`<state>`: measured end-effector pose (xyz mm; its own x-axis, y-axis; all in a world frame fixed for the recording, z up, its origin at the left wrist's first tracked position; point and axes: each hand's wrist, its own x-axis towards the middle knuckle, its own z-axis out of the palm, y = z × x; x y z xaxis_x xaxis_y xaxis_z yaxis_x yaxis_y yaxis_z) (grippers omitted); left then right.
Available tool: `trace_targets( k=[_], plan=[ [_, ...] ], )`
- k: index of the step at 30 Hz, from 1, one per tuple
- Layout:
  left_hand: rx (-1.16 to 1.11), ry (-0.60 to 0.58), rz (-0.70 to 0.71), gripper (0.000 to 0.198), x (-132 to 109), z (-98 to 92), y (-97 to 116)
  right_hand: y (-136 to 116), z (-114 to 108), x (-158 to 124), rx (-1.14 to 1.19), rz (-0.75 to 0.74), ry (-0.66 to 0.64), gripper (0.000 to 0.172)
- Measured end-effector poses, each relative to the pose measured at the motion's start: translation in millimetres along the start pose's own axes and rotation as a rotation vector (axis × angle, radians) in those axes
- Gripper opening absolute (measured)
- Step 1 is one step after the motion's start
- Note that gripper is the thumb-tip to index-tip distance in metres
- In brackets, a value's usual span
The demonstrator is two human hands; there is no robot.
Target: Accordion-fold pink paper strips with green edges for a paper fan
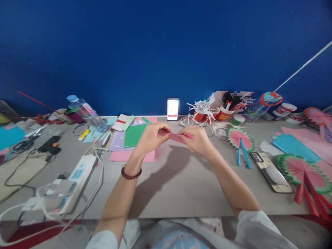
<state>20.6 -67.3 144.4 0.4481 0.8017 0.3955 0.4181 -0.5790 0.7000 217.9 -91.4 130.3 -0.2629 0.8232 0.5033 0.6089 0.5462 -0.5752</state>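
Both hands hold a strip of pleated pink paper point(177, 137) above the middle of the table. My left hand point(156, 136) pinches its left end between thumb and fingers, and my right hand point(194, 136) pinches the right end. Folded layers show inside each grip, while the stretch between the hands looks flat. Behind and left of my left hand lies a stack of coloured sheets with a green sheet point(135, 135) on top. To the right of my right hand lies a finished-looking watermelon paper fan point(240, 139) with blue stick handles.
A lit phone point(172, 109) leans against the blue wall. On the left are a power strip point(77, 183) with cables, a tilted bottle point(86, 111) and scissors point(28, 142). Rightward stand cups of paper strips point(201, 112), a phone under a mouse point(276, 175) and more watermelon fans point(304, 173).
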Motion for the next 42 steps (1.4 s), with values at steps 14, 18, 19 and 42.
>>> trace_targets(
  k=[14, 18, 19, 42],
  plan=[
    [0.309, -0.007, 0.114, 0.031, 3, 5.1, -7, 9, 0, 5, -0.023, 0.033, -0.097, 0.013],
    [0.338, -0.006, 0.109, 0.029, 4, 5.2, -11, 15, 2, 6, -0.028, 0.044, -0.089, 0.011],
    [0.342, -0.008, 0.11, 0.029, 4, 5.5, -12, 16, 3, 6, -0.029, 0.044, -0.088, 0.011],
    [0.441, -0.043, 0.152, 0.029, 5, 12.8, -19, 19, 0, 7, -0.011, 0.046, -0.149, 0.012]
  ],
)
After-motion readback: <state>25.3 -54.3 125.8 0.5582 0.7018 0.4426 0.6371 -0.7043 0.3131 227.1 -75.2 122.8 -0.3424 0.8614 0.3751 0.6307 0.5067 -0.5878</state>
